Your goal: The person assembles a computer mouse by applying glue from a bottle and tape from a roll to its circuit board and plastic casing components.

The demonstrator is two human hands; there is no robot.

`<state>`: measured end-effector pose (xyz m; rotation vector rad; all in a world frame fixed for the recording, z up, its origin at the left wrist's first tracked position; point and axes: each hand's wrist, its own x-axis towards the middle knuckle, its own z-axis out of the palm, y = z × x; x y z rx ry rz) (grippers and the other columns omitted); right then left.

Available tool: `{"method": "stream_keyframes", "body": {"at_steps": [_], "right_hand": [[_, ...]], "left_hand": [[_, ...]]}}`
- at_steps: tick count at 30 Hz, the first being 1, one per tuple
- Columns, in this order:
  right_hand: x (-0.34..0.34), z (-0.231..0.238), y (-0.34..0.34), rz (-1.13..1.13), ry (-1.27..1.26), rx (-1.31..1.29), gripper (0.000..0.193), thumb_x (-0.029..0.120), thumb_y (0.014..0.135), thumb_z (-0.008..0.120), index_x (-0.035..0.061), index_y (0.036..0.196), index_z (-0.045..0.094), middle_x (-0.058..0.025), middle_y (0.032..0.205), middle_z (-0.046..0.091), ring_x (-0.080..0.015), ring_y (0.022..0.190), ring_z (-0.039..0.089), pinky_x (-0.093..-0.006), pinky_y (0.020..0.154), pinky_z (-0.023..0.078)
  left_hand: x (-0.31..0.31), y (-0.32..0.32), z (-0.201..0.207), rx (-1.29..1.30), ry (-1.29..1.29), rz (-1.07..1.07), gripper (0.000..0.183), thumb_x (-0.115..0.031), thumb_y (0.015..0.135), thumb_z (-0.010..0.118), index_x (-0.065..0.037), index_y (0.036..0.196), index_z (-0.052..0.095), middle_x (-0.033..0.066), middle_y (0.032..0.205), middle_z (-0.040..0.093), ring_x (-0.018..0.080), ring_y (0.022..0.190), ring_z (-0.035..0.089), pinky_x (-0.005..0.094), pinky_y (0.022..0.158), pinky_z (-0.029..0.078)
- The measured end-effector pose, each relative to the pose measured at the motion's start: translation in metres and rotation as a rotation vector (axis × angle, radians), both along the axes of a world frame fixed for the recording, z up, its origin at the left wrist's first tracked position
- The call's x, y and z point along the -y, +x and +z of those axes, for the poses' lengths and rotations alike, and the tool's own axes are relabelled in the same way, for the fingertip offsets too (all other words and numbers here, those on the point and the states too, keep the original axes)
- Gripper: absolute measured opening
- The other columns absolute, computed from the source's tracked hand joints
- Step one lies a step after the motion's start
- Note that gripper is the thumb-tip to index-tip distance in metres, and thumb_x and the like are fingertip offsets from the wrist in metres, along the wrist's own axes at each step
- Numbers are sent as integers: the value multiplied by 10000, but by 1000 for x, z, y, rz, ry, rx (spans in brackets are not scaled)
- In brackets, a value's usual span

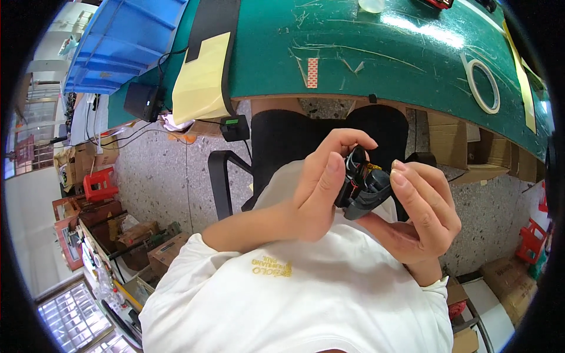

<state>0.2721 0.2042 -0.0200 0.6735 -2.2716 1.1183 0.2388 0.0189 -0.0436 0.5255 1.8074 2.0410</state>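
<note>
Above my lap, close to my chest, I hold a small black plastic device (369, 191) with both hands. Its housing is open at one side, showing thin red and black wires, a small yellow piece and a round dark part. My left hand (318, 188) grips the left side, with the thumb along the edge and the index finger curved over the top. On the other side, my right hand (418, 215) pinches the rim with the fingertips and supports the device from below. The exact kind of device cannot be made out.
Ahead is a green-topped workbench (265, 65) bearing a tape roll (484, 86), a red-patterned white strip (312, 73), a yellow sheet (203, 76) and a blue bin (126, 41). A black armrest (220, 176) stands at my left. Cables hang off the bench's left end.
</note>
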Motion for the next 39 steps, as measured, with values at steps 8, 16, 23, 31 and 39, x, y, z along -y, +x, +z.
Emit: {"method": "stream_keyframes", "body": {"at_steps": [8, 16, 23, 31, 39], "right_hand": [[2, -14, -1, -36, -85, 4, 815, 253, 439, 977, -59, 1116, 649, -176, 1009, 701, -301, 896, 667, -343, 743, 555], [5, -11, 1, -22, -49, 54, 797, 235, 457, 975, -47, 1131, 655, -167, 997, 706, -294, 888, 669, -350, 738, 559], [14, -20, -8, -69, -155, 61, 671, 101, 470, 923, -22, 1081, 675, -182, 963, 708, -321, 842, 689, -349, 709, 568], [13, -24, -11, -145, -91, -11, 512, 78, 523, 851, -54, 988, 681, -179, 936, 711, -305, 806, 686, -339, 675, 565], [19, -19, -10, -105, -29, -86, 469, 72, 519, 852, -55, 938, 682, -149, 895, 706, -283, 741, 662, -328, 646, 557]], "left_hand": [[-5, 2, -4, -23, -5, 2, 656, -558, 1011, 193, 4, 1262, 420, 81, 1036, 544, 111, 921, 518, 252, 839, 416], [-9, 6, -9, -178, 74, 161, 540, -433, 1034, 279, 49, 1146, 496, 69, 844, 549, 108, 720, 488, 254, 634, 389], [1, -7, -16, -263, 63, 7, 599, -458, 1000, 401, 67, 1289, 398, 137, 1024, 517, 161, 806, 489, 271, 698, 412], [6, -15, -11, -336, -103, -163, 883, -106, 803, 745, 2, 1481, 190, 151, 1218, 496, 200, 1073, 520, 324, 939, 418], [17, -21, -10, -314, -77, -260, 918, -56, 827, 647, 31, 1503, 33, 205, 1105, 567, 314, 910, 602, 352, 811, 475]]}}
